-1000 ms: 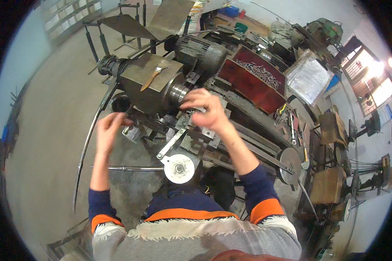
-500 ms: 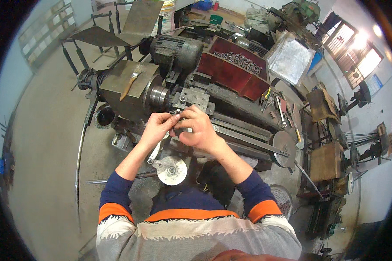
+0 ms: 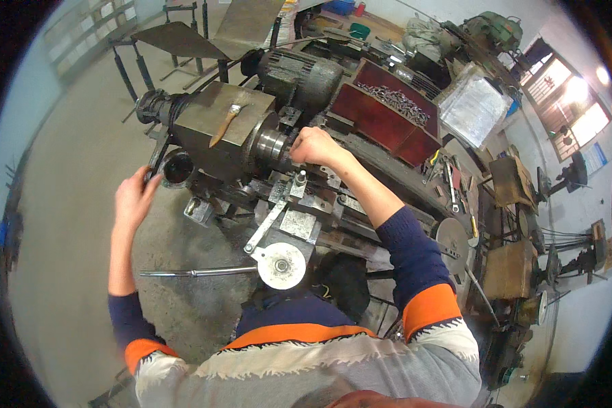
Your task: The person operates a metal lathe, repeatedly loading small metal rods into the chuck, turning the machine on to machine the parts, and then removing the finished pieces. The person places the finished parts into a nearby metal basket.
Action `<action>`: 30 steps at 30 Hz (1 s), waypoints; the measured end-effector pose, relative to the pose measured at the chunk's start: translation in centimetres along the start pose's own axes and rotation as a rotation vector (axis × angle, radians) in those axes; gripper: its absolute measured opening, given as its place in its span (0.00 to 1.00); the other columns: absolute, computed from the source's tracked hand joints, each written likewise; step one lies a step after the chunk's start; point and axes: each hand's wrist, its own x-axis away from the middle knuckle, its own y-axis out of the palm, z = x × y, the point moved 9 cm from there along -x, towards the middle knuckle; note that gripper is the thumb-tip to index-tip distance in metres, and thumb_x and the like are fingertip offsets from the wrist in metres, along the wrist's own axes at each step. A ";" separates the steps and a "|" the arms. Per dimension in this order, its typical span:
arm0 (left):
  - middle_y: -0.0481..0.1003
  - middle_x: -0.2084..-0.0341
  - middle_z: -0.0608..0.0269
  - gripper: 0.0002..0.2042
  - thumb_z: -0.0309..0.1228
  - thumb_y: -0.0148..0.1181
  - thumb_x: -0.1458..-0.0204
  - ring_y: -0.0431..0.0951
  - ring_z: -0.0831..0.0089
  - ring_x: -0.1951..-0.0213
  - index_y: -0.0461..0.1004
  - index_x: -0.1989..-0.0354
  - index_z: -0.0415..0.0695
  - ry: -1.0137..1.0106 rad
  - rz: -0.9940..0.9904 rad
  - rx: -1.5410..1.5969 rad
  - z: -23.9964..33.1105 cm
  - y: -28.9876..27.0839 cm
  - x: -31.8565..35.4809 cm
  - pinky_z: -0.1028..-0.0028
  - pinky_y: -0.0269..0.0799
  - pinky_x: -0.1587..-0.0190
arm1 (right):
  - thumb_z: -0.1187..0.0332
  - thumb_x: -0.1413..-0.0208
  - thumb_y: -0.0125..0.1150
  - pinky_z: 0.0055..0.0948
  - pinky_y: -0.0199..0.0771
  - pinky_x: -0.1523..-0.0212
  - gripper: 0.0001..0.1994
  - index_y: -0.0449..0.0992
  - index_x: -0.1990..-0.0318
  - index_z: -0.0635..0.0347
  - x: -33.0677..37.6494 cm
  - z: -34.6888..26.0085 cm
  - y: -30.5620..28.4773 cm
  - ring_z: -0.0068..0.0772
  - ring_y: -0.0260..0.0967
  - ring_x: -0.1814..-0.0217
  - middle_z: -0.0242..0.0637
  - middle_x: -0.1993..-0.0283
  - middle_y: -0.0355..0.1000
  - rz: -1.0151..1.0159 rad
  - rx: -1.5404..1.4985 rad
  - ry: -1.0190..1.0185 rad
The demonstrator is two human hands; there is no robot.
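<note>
A lathe fills the middle of the view, with a grey headstock (image 3: 207,115) and a shiny round spindle nose (image 3: 270,145). My right hand (image 3: 314,147) is at the spindle's front, fingers closed together; whatever is in them is hidden. Out to the left, my left hand (image 3: 134,198) is closed round a long dark lever (image 3: 158,153) beside the headstock. Below the right hand are the tool post bolt (image 3: 300,178), a flat metal handle (image 3: 265,228) and a pale round disc (image 3: 281,266).
A wooden-handled brush (image 3: 226,125) lies on the headstock. Behind the bed sits a red box (image 3: 374,112) heaped with small metal parts (image 3: 394,102). An electric motor (image 3: 299,78) stands at the back. Wrenches (image 3: 451,183) lie to the right, and a metal rod (image 3: 197,272) sticks out left of the disc.
My hands were together over the carriage, fingering a small metal piece. They have parted: the right has moved up to the spindle, the left out to the lever. The view has shifted slightly.
</note>
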 end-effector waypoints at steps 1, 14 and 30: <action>0.73 0.81 0.52 0.16 0.40 0.53 0.47 0.75 0.57 0.74 0.72 0.58 0.41 -0.005 0.038 -0.137 -2.7 -0.9 1.1 0.64 0.69 0.70 | 0.66 0.70 0.58 0.28 0.73 0.61 0.16 0.81 0.68 0.58 -0.6 0.6 0.8 0.39 0.75 0.67 0.44 0.70 0.76 -0.007 -0.004 0.005; 0.72 0.78 0.44 0.13 0.36 0.58 0.54 0.74 0.46 0.71 0.66 0.73 0.38 -0.287 -0.067 -0.253 -14.9 3.4 10.3 0.55 0.68 0.69 | 0.65 0.70 0.57 0.34 0.72 0.66 0.12 0.79 0.74 0.59 -0.9 -2.0 1.6 0.44 0.73 0.70 0.48 0.75 0.73 -0.010 -0.059 -0.135; 0.76 0.64 0.53 0.14 0.27 0.52 0.54 0.76 0.56 0.58 0.74 0.57 0.45 -0.566 0.042 -0.470 -32.8 0.3 -0.8 0.61 0.71 0.57 | 0.66 0.69 0.56 0.38 0.70 0.70 0.11 0.77 0.77 0.62 -1.1 -1.6 1.4 0.49 0.71 0.75 0.51 0.78 0.71 0.012 -0.027 -0.061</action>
